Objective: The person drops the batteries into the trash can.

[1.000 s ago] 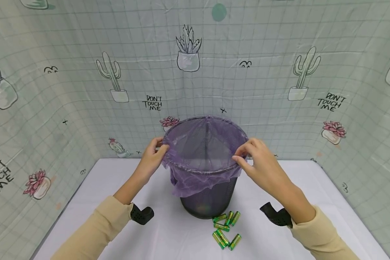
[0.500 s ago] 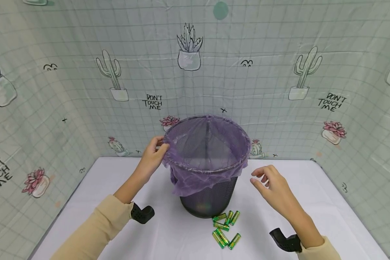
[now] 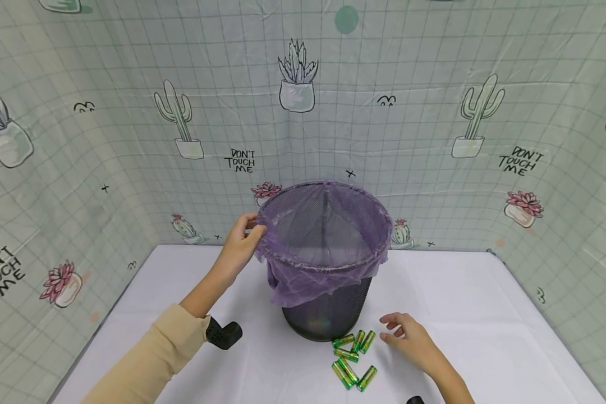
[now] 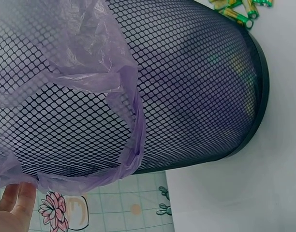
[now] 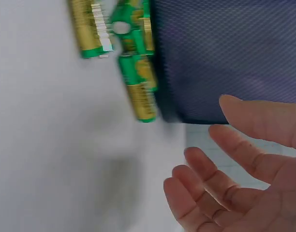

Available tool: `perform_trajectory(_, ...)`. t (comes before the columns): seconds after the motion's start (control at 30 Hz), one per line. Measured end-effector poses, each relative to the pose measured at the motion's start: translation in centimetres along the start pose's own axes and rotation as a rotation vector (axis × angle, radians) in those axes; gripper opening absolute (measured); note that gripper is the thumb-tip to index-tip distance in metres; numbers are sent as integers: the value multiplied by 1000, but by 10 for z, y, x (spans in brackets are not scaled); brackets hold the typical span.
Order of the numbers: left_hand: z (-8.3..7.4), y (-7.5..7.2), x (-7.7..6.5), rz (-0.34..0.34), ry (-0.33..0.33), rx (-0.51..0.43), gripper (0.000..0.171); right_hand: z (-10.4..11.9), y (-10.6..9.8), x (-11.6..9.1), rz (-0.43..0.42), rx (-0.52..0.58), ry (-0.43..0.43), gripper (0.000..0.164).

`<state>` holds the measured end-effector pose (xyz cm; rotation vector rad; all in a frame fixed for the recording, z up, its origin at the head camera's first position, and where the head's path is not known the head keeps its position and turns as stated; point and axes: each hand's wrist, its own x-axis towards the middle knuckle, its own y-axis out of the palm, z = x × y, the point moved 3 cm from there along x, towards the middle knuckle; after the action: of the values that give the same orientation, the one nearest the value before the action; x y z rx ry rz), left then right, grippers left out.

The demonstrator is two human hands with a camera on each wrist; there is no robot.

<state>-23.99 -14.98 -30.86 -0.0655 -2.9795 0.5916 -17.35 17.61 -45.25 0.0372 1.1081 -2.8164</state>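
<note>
A black mesh wastebasket (image 3: 328, 317) stands upright on the white table, lined with a purple plastic bag (image 3: 303, 283) whose edge is folded down over the rim. My left hand (image 3: 238, 247) grips the rim and bag on the left side, thumb on top; the left wrist view shows only some of its fingers (image 4: 22, 205) under the bag's edge. Several green and gold batteries (image 3: 367, 341) lie loose at the basket's front right foot. Just right of them hovers my right hand (image 3: 409, 342), fingers loosely bent and holding nothing, with the nearest battery (image 5: 138, 92) apart from its fingertips.
The white table (image 3: 449, 292) runs back to a cloth backdrop (image 3: 222, 101) printed with cacti and grid lines, which also closes in both sides. A black wrist mount (image 3: 224, 335) sits at the left sleeve.
My right hand has let go of the basket's right rim and moved down and towards me, beside the batteries. The left hand has kept its grip on the left rim.
</note>
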Motion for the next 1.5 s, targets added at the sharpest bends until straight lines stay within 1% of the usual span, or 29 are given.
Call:
perform_trajectory(0.07,0,0,0,2,-4,0,52,-8,8,1,27,18,10,31)
perform_trajectory(0.17,0,1,0,-1,-3,0,52,-16,17,3,47,30,-6,32)
perform_trajectory(0.3,0,2,1,3,2,-2,52,-22,21,5,54,12,-56,33)
perform_trajectory(0.47,1,2,1,9,-1,-2,52,-25,26,6,81,-3,-88,31)
perform_trajectory(0.57,0,2,2,9,8,-1,51,-25,27,6,80,-6,-77,28)
perform_trajectory(0.63,0,2,2,11,8,-2,51,-27,27,6,81,-4,-85,28)
perform_trajectory(0.87,0,3,1,14,5,-11,51,-34,24,6,132,23,-112,25)
perform_trajectory(1.1,2,1,0,5,-1,-5,51,-30,24,6,158,11,-188,28)
perform_trajectory(1.2,2,0,0,7,-6,5,52,-30,24,6,156,12,-214,23)
perform_trajectory(1.33,1,0,0,8,-8,1,52,-31,24,5,160,21,-219,15)
perform_trajectory(1.5,1,0,0,12,-7,-11,51,-33,24,4,169,21,-237,13)
